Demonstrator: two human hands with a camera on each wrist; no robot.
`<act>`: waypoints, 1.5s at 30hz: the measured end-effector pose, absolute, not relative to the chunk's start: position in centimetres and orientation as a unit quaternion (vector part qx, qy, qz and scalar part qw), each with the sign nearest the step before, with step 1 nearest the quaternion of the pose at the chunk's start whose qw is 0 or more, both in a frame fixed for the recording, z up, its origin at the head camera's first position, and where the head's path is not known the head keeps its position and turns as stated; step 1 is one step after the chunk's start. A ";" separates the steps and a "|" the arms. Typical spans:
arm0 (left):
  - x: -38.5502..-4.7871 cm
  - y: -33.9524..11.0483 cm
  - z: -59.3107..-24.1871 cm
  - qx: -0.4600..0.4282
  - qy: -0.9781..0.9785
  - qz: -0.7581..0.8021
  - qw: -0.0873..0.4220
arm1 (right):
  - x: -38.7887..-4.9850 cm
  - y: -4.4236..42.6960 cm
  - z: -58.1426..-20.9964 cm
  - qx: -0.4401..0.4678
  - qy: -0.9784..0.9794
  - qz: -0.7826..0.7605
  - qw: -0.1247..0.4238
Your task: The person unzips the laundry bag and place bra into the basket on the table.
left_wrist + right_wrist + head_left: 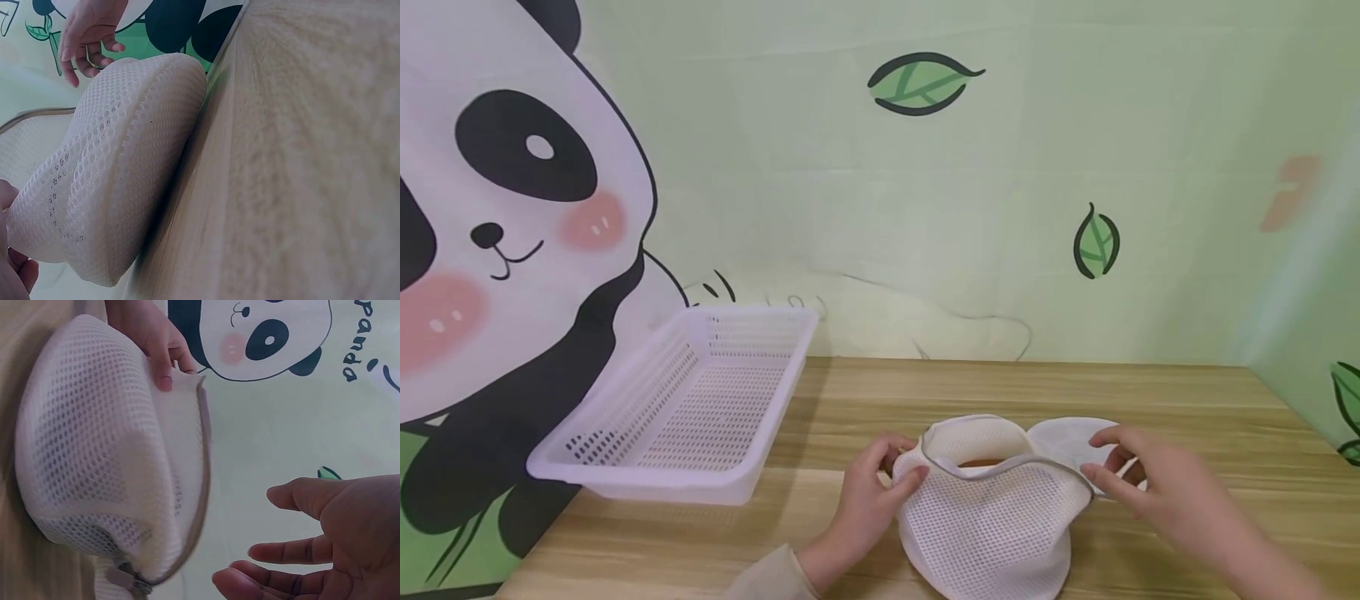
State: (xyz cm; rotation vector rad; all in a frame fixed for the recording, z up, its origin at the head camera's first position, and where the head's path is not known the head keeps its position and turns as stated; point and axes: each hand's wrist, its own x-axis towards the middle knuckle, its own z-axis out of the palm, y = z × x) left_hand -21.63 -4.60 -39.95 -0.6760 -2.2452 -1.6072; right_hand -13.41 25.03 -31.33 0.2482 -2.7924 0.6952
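A white mesh laundry bag (985, 525) stands on the wooden table, its zipped mouth gaping at the top. My left hand (880, 492) pinches the bag's left rim between thumb and fingers. Close by the right end of the zipper is my right hand (1135, 471); in the right wrist view this right hand (306, 540) has its fingers spread apart, with nothing in them. A zipper pull (122, 578) hangs at that end of the mouth. A brown patch shows inside the opening; what it is I cannot tell.
A white perforated plastic basket (745, 475) sits at the left of the table (850, 400). Behind the bag lies a white rounded piece (1063, 433), partly covered by the bag and right hand. A green wall (775, 167) with panda and leaf drawings closes off the back.
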 end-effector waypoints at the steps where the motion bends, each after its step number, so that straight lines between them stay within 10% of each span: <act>1: -21.6 -4.6 -39.9 -0.235 -0.780 -0.560 0.150 | -13.4 24.9 -31.5 0.082 -0.960 0.236 0.123; 45: -21.2 -4.2 -40.0 -0.248 -0.774 -0.558 0.165 | -15.3 22.2 -34.5 0.056 -0.951 0.264 0.149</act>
